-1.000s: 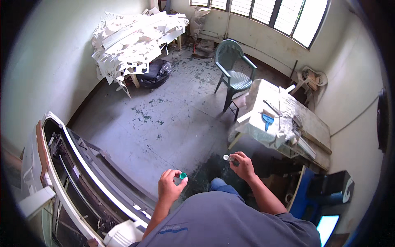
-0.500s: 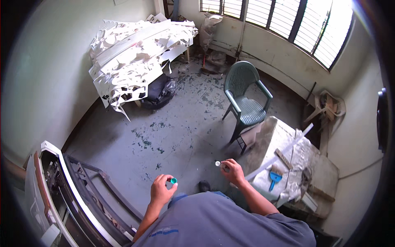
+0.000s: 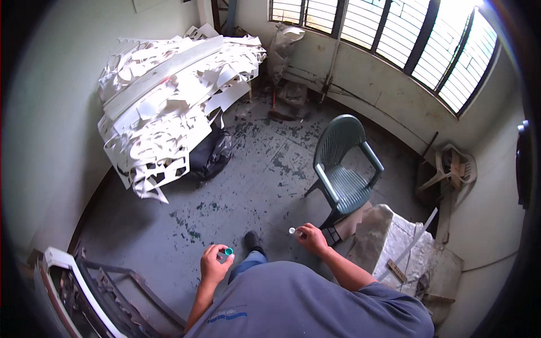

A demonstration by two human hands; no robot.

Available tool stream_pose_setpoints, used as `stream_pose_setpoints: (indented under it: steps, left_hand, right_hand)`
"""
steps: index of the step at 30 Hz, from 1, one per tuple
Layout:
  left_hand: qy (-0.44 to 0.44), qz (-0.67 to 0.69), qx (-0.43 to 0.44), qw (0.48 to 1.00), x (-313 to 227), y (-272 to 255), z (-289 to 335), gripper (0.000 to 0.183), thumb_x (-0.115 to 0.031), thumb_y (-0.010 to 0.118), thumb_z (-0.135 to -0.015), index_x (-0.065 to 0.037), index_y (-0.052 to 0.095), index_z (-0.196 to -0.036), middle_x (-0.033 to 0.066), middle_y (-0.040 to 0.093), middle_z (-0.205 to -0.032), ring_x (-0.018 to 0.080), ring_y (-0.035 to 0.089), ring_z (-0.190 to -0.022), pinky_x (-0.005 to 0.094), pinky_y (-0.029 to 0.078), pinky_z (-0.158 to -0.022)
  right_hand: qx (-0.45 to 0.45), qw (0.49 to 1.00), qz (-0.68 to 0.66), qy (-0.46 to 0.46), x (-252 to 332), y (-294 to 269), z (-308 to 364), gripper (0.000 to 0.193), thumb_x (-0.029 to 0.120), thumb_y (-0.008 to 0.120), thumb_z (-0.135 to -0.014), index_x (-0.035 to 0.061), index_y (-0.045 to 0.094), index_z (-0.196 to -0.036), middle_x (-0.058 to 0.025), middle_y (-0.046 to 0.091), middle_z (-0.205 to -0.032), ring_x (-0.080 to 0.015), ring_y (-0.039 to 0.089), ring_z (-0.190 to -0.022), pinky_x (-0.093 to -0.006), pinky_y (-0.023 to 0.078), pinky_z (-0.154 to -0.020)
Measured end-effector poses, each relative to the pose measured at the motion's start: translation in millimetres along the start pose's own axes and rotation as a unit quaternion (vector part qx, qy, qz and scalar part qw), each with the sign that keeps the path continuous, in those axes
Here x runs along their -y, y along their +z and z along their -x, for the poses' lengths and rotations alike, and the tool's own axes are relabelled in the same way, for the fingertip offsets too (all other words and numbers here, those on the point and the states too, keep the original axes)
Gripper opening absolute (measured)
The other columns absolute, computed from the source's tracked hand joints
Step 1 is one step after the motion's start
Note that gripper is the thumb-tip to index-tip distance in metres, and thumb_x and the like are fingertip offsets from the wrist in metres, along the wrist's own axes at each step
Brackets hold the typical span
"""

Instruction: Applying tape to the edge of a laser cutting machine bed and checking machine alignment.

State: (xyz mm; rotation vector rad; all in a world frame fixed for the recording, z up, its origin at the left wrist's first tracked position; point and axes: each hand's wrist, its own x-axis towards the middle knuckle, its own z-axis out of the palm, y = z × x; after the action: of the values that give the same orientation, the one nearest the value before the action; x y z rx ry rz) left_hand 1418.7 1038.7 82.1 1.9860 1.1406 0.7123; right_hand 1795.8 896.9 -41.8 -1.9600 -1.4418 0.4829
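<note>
My left hand point(image 3: 213, 269) pinches a small round green cap point(image 3: 229, 251) between thumb and fingers; its hollow, cup-like side shows. A short way to the right, my right hand point(image 3: 313, 239) closes on a small white round-ended piece point(image 3: 292, 231), perhaps a little container. Its rim sticks out past my fingertips, and its exact kind is too small to tell. The two hands are apart, held in front of my body above the grey floor. My shoe point(image 3: 253, 241) shows between them.
A green plastic armchair point(image 3: 345, 183) stands ahead to the right, beside a covered block point(image 3: 369, 236) bearing a long strip. White cut-out sheets point(image 3: 163, 101) are heaped at the far left, with a black bag point(image 3: 211, 155) below. Dark metal frames point(image 3: 121, 287) lie at the near left.
My body has moved forward, and a foot and jeans leg now show more. The chair and sheet heap sit lower in view; the blue-handled brush has left it. Both hands keep their holds.
</note>
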Motion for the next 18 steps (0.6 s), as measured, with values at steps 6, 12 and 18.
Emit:
stream_pose_setpoints:
  steps: [6, 12, 18]
  left_hand:
    - [0.024, -0.016, -0.011, 1.000, 31, -11, -177, 0.026, -0.012, 0.086, -0.081, -0.007, 0.073, -0.103, 0.0078, 0.072, -0.099, 0.0237, 0.070, -0.087, 0.0350, 0.058, -0.070]
    - [0.012, -0.019, 0.001, 1.000, 45, -4, -313, 0.027, -0.013, 0.085, -0.082, -0.006, 0.076, -0.107, 0.0078, 0.074, -0.101, 0.0236, 0.072, -0.090, 0.0346, 0.058, -0.072]
    - [-0.078, -0.004, -0.052, 0.996, 60, 33, -384, 0.030, -0.015, 0.085, -0.083, -0.007, 0.076, -0.110, 0.0068, 0.074, -0.102, 0.0213, 0.072, -0.087, 0.0337, 0.058, -0.072]
  right_hand:
    - [0.047, 0.998, -0.031, 0.034, -7, 7, -138, 0.029, 0.012, 0.079, -0.082, 0.0061, 0.080, -0.110, -0.0120, 0.071, -0.102, -0.0297, 0.075, -0.088, -0.0393, 0.062, -0.081]
    - [0.094, 0.987, -0.055, 0.116, -27, 10, -281, 0.034, 0.019, 0.083, -0.081, 0.0038, 0.081, -0.112, -0.0141, 0.077, -0.101, -0.0270, 0.077, -0.090, -0.0370, 0.062, -0.085]
    - [0.187, 0.948, -0.109, 0.232, -135, -33, -540, 0.028, 0.024, 0.084, -0.089, 0.0076, 0.084, -0.112, -0.0054, 0.080, -0.092, -0.0163, 0.073, -0.078, -0.0340, 0.058, -0.072]
